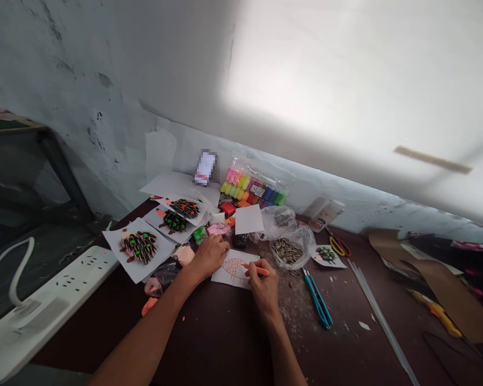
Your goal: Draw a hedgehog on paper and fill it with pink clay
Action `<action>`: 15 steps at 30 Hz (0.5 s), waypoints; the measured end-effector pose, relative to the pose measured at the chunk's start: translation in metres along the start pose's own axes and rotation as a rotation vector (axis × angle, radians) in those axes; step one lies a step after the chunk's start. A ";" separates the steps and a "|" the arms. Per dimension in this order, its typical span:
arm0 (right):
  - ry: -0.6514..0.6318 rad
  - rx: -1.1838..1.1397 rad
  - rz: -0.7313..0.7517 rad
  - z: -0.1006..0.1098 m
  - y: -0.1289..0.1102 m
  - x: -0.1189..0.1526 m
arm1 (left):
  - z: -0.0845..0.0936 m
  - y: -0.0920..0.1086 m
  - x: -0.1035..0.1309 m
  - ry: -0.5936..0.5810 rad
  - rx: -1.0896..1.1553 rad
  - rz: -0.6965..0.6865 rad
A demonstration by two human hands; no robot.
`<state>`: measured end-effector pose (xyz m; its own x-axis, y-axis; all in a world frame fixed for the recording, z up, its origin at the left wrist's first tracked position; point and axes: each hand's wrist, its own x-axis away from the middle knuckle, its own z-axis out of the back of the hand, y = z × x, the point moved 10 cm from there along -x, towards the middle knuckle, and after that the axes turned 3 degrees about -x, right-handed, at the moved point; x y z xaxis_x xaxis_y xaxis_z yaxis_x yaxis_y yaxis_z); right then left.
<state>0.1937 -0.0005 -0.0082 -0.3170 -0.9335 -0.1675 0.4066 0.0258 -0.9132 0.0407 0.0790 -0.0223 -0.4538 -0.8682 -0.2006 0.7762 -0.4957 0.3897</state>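
Note:
My right hand (264, 287) grips an orange pen (258, 269), its tip on a small white paper (221, 277). Orange lines on that paper form a rounded animal-like outline with a scale pattern and short legs. Resting at the paper's upper left edge is my left hand (210, 256), fingers laid down and holding nothing. Just beyond it lie a pink clay packet (218, 229) and a green clay packet (200, 235). A blank white card (249, 219) leans over a black packet (241, 240) behind the drawing.
Finished hedgehog pictures (139, 247) lie at left beside a power strip (80, 279). Striped seeds (286, 251) fill a plastic bag at centre right. Blue snips (319, 300), scissors (340, 245), glue sticks (380, 316) and a yellow cutter (437, 312) lie rightward. A phone (205, 167) leans on the wall.

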 end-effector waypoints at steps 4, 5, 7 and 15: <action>0.030 0.058 0.007 0.005 0.002 -0.002 | -0.001 0.000 -0.001 -0.012 -0.003 0.001; 0.027 0.066 0.012 0.005 0.001 -0.002 | 0.000 0.000 -0.001 -0.015 -0.009 0.002; 0.013 0.071 0.021 0.003 -0.002 -0.001 | 0.000 0.001 -0.001 -0.020 -0.018 0.002; 0.036 0.119 0.059 0.005 -0.003 -0.002 | 0.000 0.000 0.000 -0.004 -0.020 0.002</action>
<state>0.1971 -0.0006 -0.0036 -0.3194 -0.9181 -0.2346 0.5237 0.0353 -0.8512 0.0409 0.0791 -0.0218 -0.4542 -0.8691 -0.1959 0.7854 -0.4944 0.3724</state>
